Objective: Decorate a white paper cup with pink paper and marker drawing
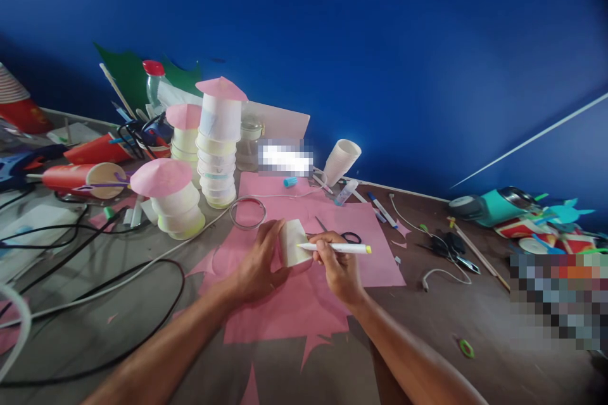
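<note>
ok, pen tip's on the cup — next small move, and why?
Probably draw the pen along the cup wall. The left hand grips the cup on its side, the right hand holds the pen with its tip touching the wall, and no mark shows there.

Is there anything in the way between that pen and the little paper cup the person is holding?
Nothing visible. The left hand holds the paper cup on its side above the pink paper, and the right hand has the pen with its tip right at the cup's wall.
</note>
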Demonstrator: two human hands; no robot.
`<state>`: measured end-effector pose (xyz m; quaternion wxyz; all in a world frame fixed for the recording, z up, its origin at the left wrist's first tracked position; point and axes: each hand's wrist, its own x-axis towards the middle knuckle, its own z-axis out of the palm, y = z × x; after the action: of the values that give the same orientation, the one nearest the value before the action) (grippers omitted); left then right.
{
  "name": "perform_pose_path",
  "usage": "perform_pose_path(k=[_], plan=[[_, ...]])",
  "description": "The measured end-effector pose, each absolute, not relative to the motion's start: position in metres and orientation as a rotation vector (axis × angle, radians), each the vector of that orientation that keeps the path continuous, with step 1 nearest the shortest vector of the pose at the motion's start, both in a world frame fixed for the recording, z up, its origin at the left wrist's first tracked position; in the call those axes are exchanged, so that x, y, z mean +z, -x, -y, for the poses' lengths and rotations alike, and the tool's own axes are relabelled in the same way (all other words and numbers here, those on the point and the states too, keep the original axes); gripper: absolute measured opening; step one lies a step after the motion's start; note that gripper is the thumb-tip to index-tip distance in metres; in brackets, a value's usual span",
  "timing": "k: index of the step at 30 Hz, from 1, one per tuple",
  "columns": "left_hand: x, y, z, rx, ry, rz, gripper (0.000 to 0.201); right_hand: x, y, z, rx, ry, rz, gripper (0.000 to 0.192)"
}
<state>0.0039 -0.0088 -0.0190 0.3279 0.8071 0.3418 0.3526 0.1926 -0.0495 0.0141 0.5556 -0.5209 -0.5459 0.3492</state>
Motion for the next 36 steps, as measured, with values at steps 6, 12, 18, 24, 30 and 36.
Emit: perform_pose_path(k=[6, 12, 18, 24, 30, 36], plan=[[-0.0158, -0.0039, 0.0095, 0.877, -2.143, -0.895, 0.087, 0.0123, -0.1905, 0.0506, 0.797, 1.225, 1.321, 0.029], [-0.0173, -0.004, 0.0092, 0.892, -2.154, -0.895, 0.084, 0.0157, -0.1906, 0.0522, 0.757, 1.227, 1.399, 0.029], [-0.0188, -0.0037, 0.0085, 0.922, -2.127, -0.887, 0.086, 0.0108, -0.1947, 0.0497, 0.818, 1.243, 1.263, 0.036], [-0.0209, -0.0031, 0.0093, 0.951, -2.112, -0.899, 0.086, 0.0083, -0.1974, 0.0442, 0.883, 1.241, 1.096, 0.039], [-0.0192, -0.0037, 0.0097, 0.921, -2.123, -0.91, 0.089, 0.0076, -0.1978, 0.0449, 0.864, 1.262, 1.152, 0.037], [-0.0192, -0.0045, 0.0098, 0.903, -2.132, -0.905, 0.09, 0.0066, -0.198, 0.0436, 0.851, 1.258, 1.157, 0.037]])
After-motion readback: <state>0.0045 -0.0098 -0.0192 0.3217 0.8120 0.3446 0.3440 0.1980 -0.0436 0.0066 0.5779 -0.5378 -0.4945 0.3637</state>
